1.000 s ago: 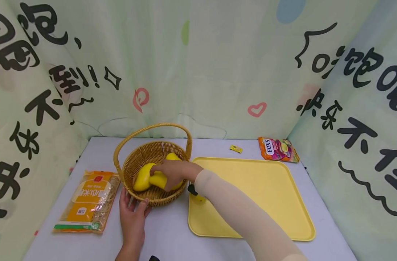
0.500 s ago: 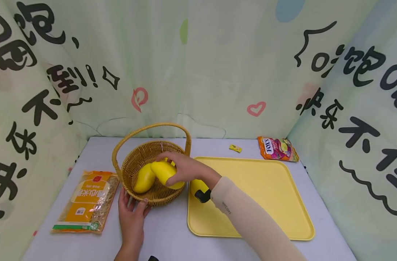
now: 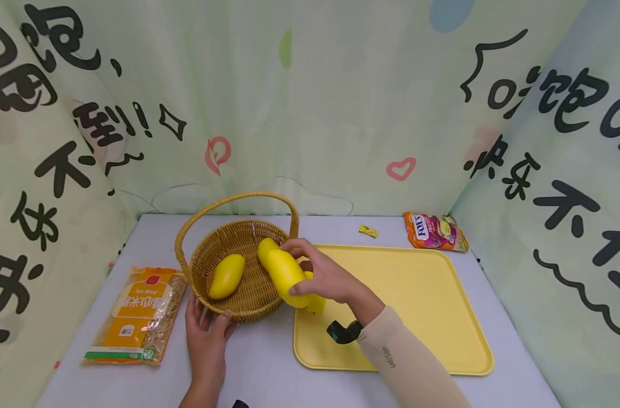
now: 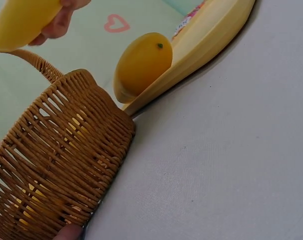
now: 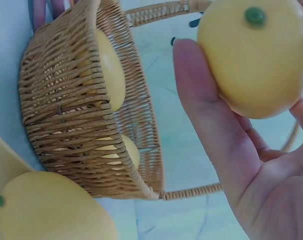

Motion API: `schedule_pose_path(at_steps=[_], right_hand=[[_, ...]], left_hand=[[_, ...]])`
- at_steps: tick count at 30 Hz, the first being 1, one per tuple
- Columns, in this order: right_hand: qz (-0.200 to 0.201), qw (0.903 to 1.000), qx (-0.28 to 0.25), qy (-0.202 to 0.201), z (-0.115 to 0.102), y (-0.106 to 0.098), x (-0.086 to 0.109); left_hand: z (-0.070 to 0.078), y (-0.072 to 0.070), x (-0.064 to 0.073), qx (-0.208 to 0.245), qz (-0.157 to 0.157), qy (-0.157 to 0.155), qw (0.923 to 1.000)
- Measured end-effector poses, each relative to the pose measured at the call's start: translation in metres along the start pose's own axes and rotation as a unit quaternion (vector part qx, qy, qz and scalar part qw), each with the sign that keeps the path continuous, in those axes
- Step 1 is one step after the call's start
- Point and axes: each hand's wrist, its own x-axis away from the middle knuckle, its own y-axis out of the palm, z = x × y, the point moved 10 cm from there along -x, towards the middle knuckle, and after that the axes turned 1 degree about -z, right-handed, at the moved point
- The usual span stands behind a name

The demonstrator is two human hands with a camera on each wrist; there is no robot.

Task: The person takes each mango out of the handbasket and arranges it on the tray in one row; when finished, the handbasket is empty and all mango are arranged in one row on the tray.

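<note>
My right hand [image 3: 317, 275] grips a yellow mango [image 3: 285, 275], thumb on its near side, over the right rim of the wicker basket [image 3: 238, 309]. In the right wrist view the green stem nub of this mango [image 5: 256, 60] shows. Two more mangoes lie in the basket: one on the left [image 3: 227, 276], the other by the right wall [image 3: 267, 250], partly hidden. Another mango [image 4: 144, 67] rests on the yellow tray [image 3: 391, 311], mostly hidden in the head view. My left hand [image 3: 208, 340] holds the basket's front left side, thumb against the wall.
Left of the basket lies an orange-labelled grain bag [image 3: 134, 317]. A colourful FOX'S candy bag [image 3: 436, 232] sits behind the tray, with a small yellow wrapped sweet [image 3: 368, 231] nearby. The basket's tall handle [image 3: 238, 197] arches over its back. Printed curtains enclose the white table [image 3: 259, 362].
My right hand has lifted a mango from among those in the basket and carried it right, over the rim toward the tray. The left hand and basket have stayed in place.
</note>
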Motion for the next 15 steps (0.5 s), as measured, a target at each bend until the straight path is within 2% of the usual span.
schedule_pose_path(at_steps=[9, 15], right_hand=[[0.056, 0.9944, -0.089, -0.007, 0.006, -0.022, 0.045], [0.104, 0.9908, -0.086, -0.007, 0.018, -0.044, 0.072]], left_hand=[[0.001, 0.0, 0.001, -0.006, 0.001, -0.007, 1.0], [0.001, 0.0, 0.001, -0.005, -0.001, -0.008, 1.0]])
